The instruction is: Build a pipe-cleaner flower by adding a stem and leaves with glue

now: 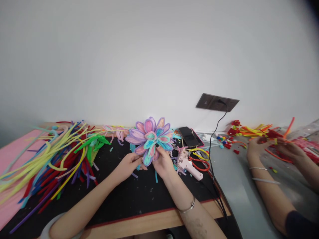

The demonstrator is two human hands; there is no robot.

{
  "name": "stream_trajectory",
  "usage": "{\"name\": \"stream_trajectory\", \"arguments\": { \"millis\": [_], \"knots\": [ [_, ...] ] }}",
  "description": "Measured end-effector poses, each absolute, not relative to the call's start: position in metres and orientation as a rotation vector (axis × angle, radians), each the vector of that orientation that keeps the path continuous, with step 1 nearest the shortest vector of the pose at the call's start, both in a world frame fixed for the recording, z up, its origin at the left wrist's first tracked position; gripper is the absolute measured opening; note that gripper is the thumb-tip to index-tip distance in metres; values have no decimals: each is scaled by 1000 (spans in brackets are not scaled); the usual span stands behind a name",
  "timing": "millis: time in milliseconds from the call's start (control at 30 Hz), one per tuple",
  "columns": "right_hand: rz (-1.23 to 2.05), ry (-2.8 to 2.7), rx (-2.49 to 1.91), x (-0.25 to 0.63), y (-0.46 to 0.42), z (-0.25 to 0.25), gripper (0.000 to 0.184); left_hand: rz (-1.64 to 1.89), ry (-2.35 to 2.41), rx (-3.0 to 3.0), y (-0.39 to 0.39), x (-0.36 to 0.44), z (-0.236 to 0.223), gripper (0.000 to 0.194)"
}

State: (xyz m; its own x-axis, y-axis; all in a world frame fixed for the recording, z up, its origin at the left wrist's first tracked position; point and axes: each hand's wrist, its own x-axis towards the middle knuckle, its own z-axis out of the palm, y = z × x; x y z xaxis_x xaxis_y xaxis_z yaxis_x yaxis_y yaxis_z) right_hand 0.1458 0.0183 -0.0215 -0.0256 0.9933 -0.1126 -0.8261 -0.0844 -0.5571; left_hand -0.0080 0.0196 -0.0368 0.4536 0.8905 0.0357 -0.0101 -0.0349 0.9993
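Observation:
A big pipe cleaner flower (147, 127), with pink, purple and turquoise petals, is held up facing me over the black mat. My right hand (163, 164) grips it from below, its thumb pressed onto the smaller turquoise and pink petals in the centre. At the lower left petals, my left hand (131, 166) is closed with fingers pinched together; a bit of turquoise shows by the fingertips. The flower's back and some of my fingers are hidden. Just right of my right hand lies a pale pink glue gun (186, 164).
Loose pipe cleaners (62, 156) pile up on the left beside green ones (96, 142). A phone (189, 136) lies near the wall. A black cord (211, 146) runs from the wall socket (216, 103). At right, another person's hands (260, 149) work with red and orange pipe cleaners.

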Motion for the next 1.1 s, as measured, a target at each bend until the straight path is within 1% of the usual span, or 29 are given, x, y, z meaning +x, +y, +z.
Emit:
{"name": "stream_trajectory", "arguments": {
  "millis": [167, 233, 400, 833, 1100],
  "knots": [
    [1597, -399, -540, 145, 19, -27, 17, 873, 875, 1289, 16, -5, -33, 35],
    [1596, -402, -539, 144, 19, -28, 18, 892, 878, 1255, 15, -5, -31, 34],
    [1567, -434, -570, 144, 19, -26, 13, 920, 862, 1238, 14, -6, -30, 32],
    [1562, -423, -591, 143, 19, -24, 16, 1020, 873, 1241, 13, -7, -26, 32],
    [1572, -426, -566, 143, 19, -24, 16, 918, 856, 1171, 11, -8, -26, 33]
  ]
}}
